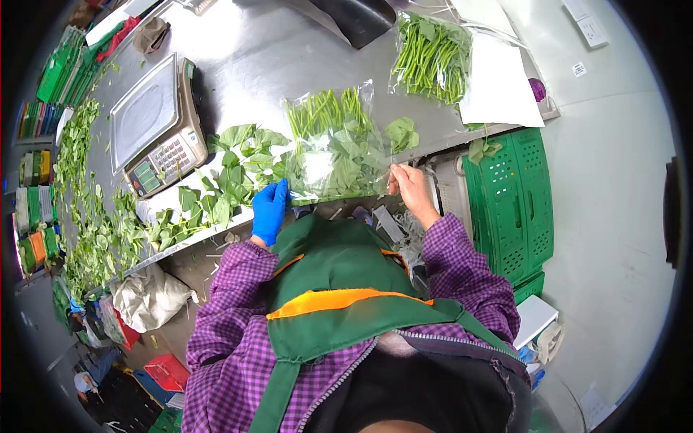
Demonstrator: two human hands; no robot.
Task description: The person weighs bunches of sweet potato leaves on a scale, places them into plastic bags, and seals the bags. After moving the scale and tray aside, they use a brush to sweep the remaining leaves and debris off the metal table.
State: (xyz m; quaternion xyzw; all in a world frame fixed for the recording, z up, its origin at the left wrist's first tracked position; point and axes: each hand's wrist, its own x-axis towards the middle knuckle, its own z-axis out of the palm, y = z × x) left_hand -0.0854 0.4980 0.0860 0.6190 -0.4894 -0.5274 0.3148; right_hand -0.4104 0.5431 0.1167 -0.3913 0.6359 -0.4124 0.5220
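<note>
A clear plastic bag of leafy greens (336, 148) lies at the table's front edge, its green stems toward the far side and its leaves nearer me. My left hand (269, 211), in a blue glove, is closed on the bag's near left corner. The bare right hand (411, 189) pinches the near right corner. Loose leafy greens (245, 162) lie beside the bag on the left. Another bag of greens (432, 58) rests farther back on the right, by a white sheet (503, 86).
A weighing scale (160, 130) stands left of the loose leaves. More greens (83, 195) cover the metal table's (245, 65) left end. Green crates (509, 206) are stacked at the right, under the table edge. A white sack (149, 297) lies below at the left.
</note>
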